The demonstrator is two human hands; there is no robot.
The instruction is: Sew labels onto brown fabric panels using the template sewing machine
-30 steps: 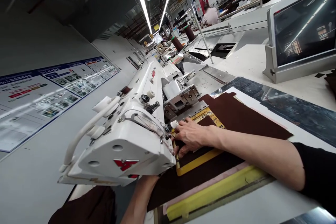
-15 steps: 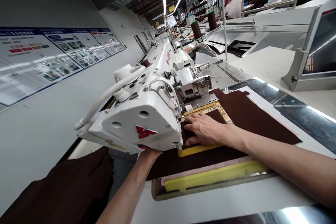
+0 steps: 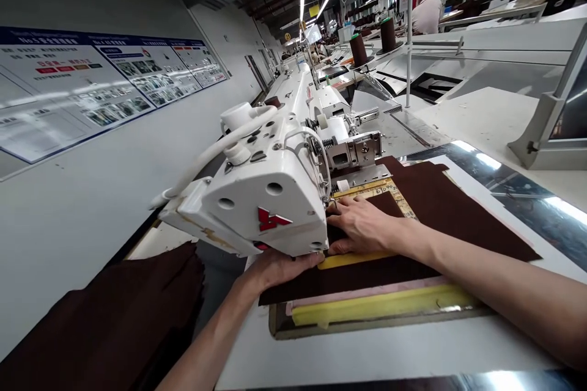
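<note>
Cloth (image 3: 463, 198): on tabletop (image 3: 389, 351), inside near edge | right hand (image 3: 360, 223): fingers half spread over yellow frame (image 3: 355, 260), nothing gripped | left hand (image 3: 288, 266): partly hidden, grip unclear | step: seemingly aligning; next probably needs steady pressure

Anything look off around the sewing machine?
No spill visible. Minor: the yellow strip has a small tab breaking its lower edge; the sewing machine head has brownish blotches low on its left side, against mostly white casing.

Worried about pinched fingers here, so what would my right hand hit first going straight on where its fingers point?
Most likely the white sewing machine head: the right hand lies close beside it, though depth there is hard to judge.
</note>
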